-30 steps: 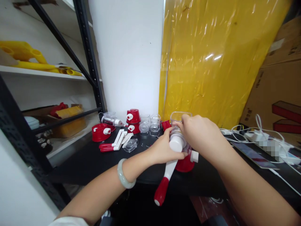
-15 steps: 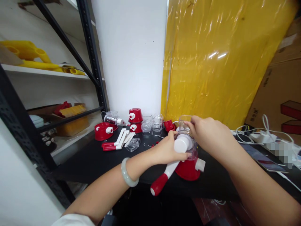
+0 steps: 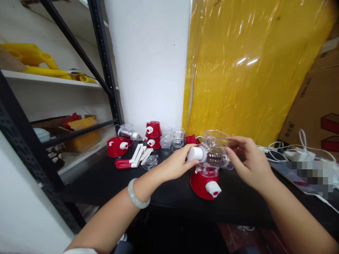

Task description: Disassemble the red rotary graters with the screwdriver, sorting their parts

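Counter point(image 3: 92, 188): black; the drum grater point(image 3: 209, 171) stands on it near the front edge, slightly tilted in view; a sideways push high up could rock or slide it, if the foot is not fixed, which I cannot tell.

Red base point(image 3: 202, 184): narrow seat under a wide top; uneven load from the two hands would be the likely cause of tipping.

Right hand point(image 3: 246, 162): at the far end of the clear housing point(image 3: 215, 139), thumb and fingers spread apart; whether this grip bears on the plastic I cannot tell; if it gives no support, the body could twist.

Left hand point(image 3: 176, 164): grip clamped on the white end cap point(image 3: 195, 154), thumb below, fingers above; pulling off-axis could jam the cap or bring it away suddenly.

Metal drum point(image 3: 215, 159): inside the housing, studded surface; right thumb close to its end; a slip there might scrape skin.

White knob point(image 3: 213, 189): faces forward on the base, neither hand on it; if it locks the foot and is loose, the base would shift under light force.
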A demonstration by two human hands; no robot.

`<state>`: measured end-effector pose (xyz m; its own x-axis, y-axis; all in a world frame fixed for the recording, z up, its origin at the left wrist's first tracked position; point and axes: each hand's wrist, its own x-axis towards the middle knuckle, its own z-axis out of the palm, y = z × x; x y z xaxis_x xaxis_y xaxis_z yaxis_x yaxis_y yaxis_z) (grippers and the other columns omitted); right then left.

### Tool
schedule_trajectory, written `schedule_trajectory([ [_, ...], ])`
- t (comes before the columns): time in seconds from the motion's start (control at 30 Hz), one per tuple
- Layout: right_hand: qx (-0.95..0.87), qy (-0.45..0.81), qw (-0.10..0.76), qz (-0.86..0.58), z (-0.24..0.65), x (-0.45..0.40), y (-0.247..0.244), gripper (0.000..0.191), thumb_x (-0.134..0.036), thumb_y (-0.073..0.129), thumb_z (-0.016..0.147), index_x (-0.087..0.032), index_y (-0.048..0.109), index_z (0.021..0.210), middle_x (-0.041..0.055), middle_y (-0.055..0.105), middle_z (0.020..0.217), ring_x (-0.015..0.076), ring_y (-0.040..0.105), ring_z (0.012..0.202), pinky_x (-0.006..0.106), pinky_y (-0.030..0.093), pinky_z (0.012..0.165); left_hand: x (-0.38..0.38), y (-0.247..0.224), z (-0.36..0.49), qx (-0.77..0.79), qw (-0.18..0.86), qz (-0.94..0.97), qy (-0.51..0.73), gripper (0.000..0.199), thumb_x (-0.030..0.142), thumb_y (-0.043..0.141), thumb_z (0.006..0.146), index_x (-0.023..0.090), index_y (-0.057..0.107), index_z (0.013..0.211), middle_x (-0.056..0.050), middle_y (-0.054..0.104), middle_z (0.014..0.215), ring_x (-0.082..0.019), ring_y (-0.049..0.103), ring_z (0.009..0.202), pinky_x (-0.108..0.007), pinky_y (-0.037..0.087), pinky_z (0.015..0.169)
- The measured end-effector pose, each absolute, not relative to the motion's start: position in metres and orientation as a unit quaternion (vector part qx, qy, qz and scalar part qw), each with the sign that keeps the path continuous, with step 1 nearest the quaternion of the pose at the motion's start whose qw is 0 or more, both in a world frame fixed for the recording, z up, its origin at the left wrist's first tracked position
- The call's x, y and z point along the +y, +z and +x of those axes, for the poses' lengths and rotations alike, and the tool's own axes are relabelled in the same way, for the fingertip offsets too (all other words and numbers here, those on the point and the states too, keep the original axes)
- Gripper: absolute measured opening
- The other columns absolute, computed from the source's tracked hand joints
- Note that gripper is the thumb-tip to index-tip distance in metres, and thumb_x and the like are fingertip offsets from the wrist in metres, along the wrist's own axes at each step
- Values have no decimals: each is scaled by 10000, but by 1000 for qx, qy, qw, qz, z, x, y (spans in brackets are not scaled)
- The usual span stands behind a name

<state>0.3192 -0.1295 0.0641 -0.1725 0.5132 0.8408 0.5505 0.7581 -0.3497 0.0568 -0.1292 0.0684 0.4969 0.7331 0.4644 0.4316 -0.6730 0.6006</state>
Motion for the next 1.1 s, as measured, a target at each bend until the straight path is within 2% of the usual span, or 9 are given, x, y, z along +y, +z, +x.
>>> schedule_trajectory([
  [0.07,-652,72,671,-346,325,-122,42,371,-413,719,879,-160,560,1099,64,582,1047,135,606,936,253,502,874,-132,66,57,354,209,837,360,519,345,592,945,192,450,1421,-143,605,1378,-287,609,1214,-459,456,1057],
  [0.1,-623,108,692,-348,327,-119,31,384,-433,720,876,-159,544,1079,71,578,1058,139,601,953,262,500,892,-134,66,58,364,206,835,358,532,352,579,950,186,436,1434,-154,595,1389,-297,602,1226,-475,450,1064],
  [0.3,-577,313,682,-322,320,-103,-11,501,-587,657,885,-201,429,1108,86,631,1061,161,654,928,307,553,829,-139,63,68,407,211,816,353,616,371,470,986,122,281,1516,-232,458,1512,-322,470,1392,-521,346,1166],
  [0.43,-590,415,627,-294,321,-97,-9,518,-571,731,827,-179,521,1094,102,659,1069,152,663,917,294,549,871,-139,58,71,410,210,811,360,613,377,423,1004,125,204,1519,-242,464,1492,-315,480,1382,-515,346,1161],
  [0.6,-650,515,493,-262,335,-84,8,514,-466,903,631,-101,682,917,148,679,1011,226,673,949,379,526,971,-133,51,73,415,224,805,359,493,490,395,1010,150,314,1357,-216,598,1291,-314,623,1176,-501,464,1022],
  [0.7,-664,539,456,-247,336,-74,16,566,-472,912,607,-98,714,984,145,677,1046,226,674,950,391,515,990,-128,48,76,427,243,788,371,401,548,372,1004,181,373,1163,-159,642,1120,-266,683,946,-434,532,860],
  [0.87,-671,546,444,-235,332,-68,18,581,-498,892,640,-88,719,1013,140,680,1023,206,674,926,350,527,959,-125,47,79,445,246,768,389,347,568,349,1000,223,349,1031,-19,605,831,-185,606,622,-356,513,662],
  [0.97,-670,537,458,-229,332,-72,14,560,-494,877,671,-98,715,1033,133,677,1053,192,669,938,335,525,964,-125,48,78,443,243,774,382,342,567,367,995,226,371,1017,13,577,739,-190,589,616,-338,479,650],
  [1.1,-670,521,477,-227,332,-75,8,563,-528,851,704,-105,711,1049,134,671,1083,196,660,960,343,519,978,-121,49,71,420,197,807,367,350,549,413,986,210,413,1071,1,593,749,-213,615,695,-326,454,672],
])
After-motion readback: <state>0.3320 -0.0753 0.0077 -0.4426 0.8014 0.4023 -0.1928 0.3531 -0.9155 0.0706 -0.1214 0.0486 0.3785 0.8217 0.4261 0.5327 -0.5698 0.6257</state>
